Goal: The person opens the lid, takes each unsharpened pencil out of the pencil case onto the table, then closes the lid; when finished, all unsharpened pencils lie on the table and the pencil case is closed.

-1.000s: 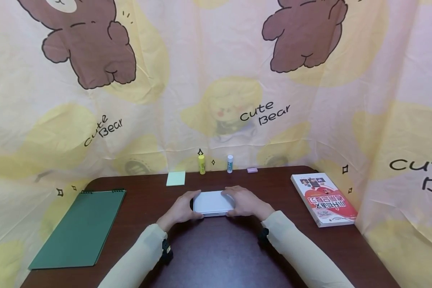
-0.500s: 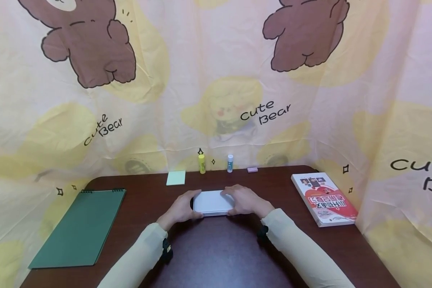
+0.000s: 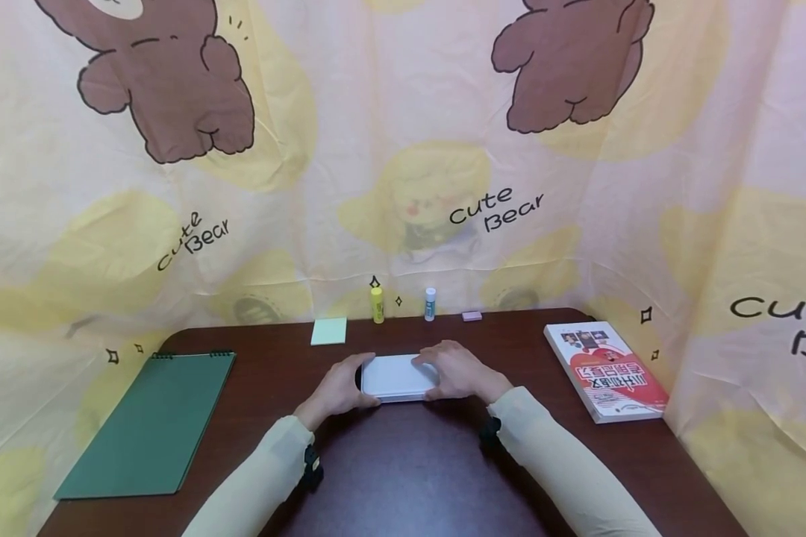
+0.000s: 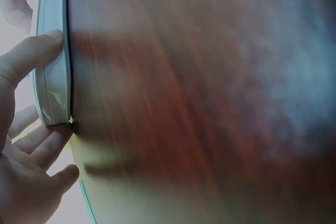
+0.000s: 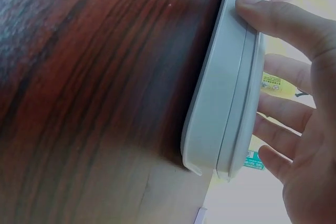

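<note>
A flat white case (image 3: pixel 398 377) lies on the dark wooden table in the middle of the head view. Its side has a seam running lengthwise and a small clasp-like detail, seen in both wrist views. My left hand (image 3: pixel 339 386) grips the left end, with the thumb on the near side (image 4: pixel 53 77) and fingers round the end and far side. At the right end my right hand (image 3: pixel 462 374) holds the case, its thumb pressed on the near side (image 5: pixel 223 82) by the seam. The far side is mostly hidden.
A green spiral-bound pad (image 3: pixel 149 425) lies left, a red-and-white book (image 3: pixel 604 373) right. Along the back are a pale green paper square (image 3: pixel 328 331), a yellow tube (image 3: pixel 377 306), a white-and-blue glue stick (image 3: pixel 430 304) and a small purple block (image 3: pixel 472 316). A printed curtain (image 3: pixel 376 186) hangs behind.
The knuckles of my right hand have risen slightly. Both hands keep their hold on the case, which stays in place.
</note>
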`<state>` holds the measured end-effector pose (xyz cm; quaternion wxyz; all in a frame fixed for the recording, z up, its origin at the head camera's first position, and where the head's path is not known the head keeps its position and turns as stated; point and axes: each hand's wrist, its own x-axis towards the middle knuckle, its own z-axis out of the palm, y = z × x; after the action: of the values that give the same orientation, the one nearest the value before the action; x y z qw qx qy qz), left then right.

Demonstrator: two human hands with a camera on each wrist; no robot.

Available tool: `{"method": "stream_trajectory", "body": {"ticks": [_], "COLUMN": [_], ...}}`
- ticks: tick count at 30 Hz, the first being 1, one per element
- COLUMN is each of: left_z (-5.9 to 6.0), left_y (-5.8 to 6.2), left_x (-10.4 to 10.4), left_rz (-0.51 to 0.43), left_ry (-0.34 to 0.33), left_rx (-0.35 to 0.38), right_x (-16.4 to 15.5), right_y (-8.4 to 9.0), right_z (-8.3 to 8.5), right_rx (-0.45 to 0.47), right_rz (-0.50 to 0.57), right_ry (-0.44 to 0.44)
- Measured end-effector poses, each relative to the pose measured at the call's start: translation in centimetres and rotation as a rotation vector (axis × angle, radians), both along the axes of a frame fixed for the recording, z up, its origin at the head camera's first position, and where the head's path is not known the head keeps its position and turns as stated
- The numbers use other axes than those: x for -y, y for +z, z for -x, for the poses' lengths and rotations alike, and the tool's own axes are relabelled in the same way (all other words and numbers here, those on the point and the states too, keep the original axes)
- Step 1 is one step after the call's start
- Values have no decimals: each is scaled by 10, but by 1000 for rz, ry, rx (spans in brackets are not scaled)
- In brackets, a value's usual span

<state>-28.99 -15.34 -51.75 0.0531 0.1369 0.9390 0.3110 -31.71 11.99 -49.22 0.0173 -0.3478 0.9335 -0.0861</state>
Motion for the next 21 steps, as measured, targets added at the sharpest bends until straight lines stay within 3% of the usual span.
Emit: {"method": "stream_trajectory", "body": {"ticks": [21], "left_z": [-1], "left_y": [0], "left_x": [-3], "left_rz": [5], "left_ry": [31], "left_rx": [5], "right_x": [-1], "right_y": [4], "right_z": [-2], "right_rx": [108], "right_rz": [19], "right_ry": [-45]}}
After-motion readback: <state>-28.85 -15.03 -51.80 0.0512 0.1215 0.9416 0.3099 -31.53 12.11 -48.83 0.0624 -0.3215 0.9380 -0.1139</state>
